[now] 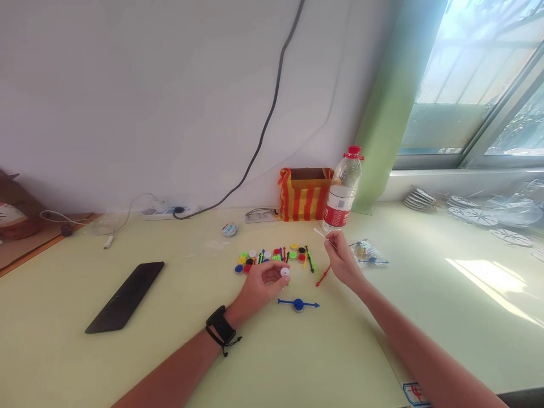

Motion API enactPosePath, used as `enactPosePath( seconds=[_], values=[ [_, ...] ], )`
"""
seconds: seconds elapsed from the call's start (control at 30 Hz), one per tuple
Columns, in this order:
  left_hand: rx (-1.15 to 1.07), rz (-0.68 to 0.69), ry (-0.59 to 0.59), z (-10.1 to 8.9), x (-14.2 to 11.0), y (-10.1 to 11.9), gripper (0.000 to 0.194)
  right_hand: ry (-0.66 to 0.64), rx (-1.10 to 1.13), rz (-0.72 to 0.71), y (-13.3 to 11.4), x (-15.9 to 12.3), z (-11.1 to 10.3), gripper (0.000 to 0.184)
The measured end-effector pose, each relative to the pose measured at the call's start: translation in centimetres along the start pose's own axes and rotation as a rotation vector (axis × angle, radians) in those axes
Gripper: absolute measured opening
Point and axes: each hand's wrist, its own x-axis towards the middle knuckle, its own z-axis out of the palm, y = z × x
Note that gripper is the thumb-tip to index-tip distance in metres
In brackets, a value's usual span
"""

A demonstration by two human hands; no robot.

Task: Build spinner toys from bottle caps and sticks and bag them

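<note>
My left hand (264, 286) pinches a small white disc (285, 272) between thumb and fingers, above the table. To its right, my right hand (343, 262) is closed on a thin white arrow (319, 233) that pokes out past the fingertips. Below the hands lies a blue arrow mounted on a round base (298, 305). A red arrow (323, 276) lies flat beside my right hand. Behind my left hand, small discs (242, 260) and arrows (309, 259) in several colours are spread out, partly hidden by that hand.
A striped box (306, 198) and a plastic bottle (340, 195) stand by the wall. A clear bag (368, 253) of parts lies right of my right hand. Further left are a black phone-like slab (125, 297) and a round tin (230, 229). Stacked printed discs (419, 199) sit by the window.
</note>
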Motion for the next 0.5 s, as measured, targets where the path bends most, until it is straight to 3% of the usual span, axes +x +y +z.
enactPosePath(
  seconds=[0.07,0.23,0.33,0.5],
  values=[
    [-0.024,-0.008,0.005,0.1,0.0,0.2,0.031,-0.042,0.06,-0.005,-0.7,-0.3,0.1,0.021],
    [-0.037,-0.019,0.001,0.1,0.1,0.3,0.036,-0.316,0.234,-0.052,-3.4,-1.5,0.9,0.028],
    [-0.041,0.005,-0.031,0.0,0.1,0.4,0.038,-0.416,0.285,-0.077,-4.4,-2.7,1.9,0.027],
    [-0.014,0.024,-0.07,0.1,0.0,1.1,0.037,-0.466,0.299,-0.108,-4.7,-4.2,3.3,0.021]
  ],
)
